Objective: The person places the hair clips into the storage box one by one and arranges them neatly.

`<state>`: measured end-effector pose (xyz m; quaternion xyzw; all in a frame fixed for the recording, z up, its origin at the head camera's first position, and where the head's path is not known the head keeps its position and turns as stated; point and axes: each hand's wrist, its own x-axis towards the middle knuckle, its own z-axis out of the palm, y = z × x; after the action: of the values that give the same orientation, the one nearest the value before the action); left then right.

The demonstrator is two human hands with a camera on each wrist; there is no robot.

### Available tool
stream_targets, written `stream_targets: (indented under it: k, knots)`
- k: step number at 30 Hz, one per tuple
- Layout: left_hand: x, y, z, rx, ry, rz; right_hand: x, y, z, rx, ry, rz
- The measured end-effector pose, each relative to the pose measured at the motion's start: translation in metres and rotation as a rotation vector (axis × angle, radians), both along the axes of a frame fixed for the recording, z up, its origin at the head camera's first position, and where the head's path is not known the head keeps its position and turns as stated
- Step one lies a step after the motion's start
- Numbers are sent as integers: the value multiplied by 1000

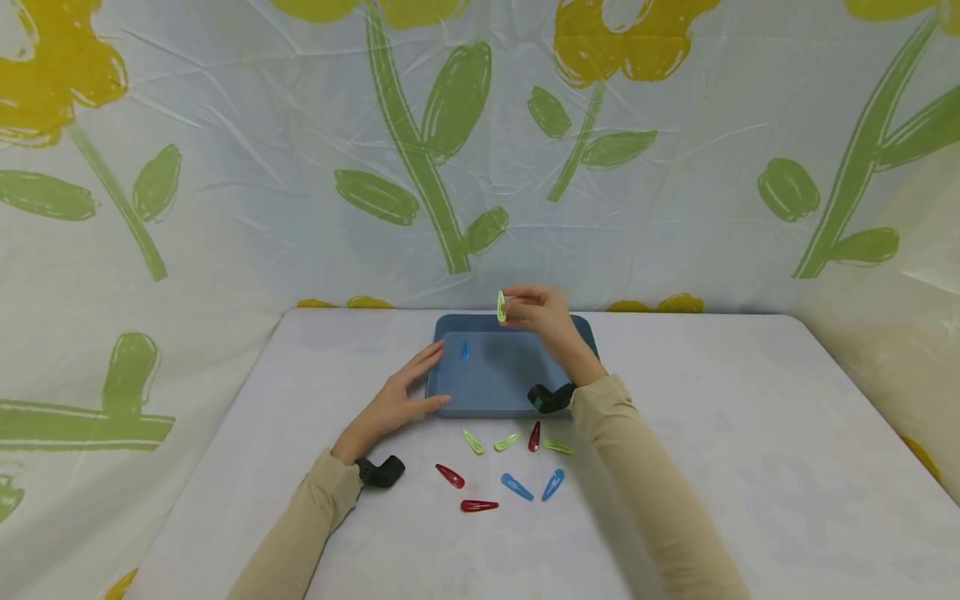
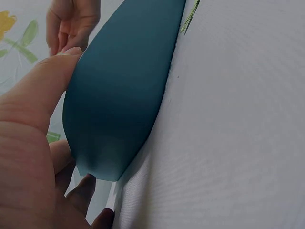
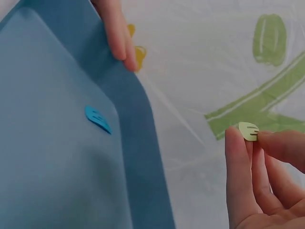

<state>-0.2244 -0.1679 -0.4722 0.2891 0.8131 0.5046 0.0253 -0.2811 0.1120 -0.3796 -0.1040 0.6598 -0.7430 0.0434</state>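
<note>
Head view: right hand [image 1: 543, 315] pinches a lime metal teardrop clip [image 1: 502, 307]; splayed left hand [image 1: 395, 402] likely steadies the blue rectangular plastic tray [image 1: 487, 382] at nine o'clock.

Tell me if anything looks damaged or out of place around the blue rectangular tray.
Nothing stands out. One blue teardrop-shaped hair clip lies in the blue rectangular tray, the right hand pinches a pale green teardrop-shaped clip, and eight red, blue and green clips lie at mixed angles on the white table.

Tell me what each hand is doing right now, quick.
Left hand: open, against the left side of the blue tray.
Right hand: closed, pinching a light green hair clip.
</note>
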Motion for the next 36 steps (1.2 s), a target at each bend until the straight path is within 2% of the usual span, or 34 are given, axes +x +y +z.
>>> stream_targets:
  k: [5,15,22,36]
  knots:
    - [14,6,25,-2,-19,2,-7,-8,-16,18,-68,-13]
    - [13,5,23,9,1,-4,-17,-15,-43,24,-275,-57]
    - [14,6,24,6,-4,-11,-18,-15,-53,56,-417,-99]
    - [13,5,22,11,-9,-13,-21,-19,-57,158,-476,-139]
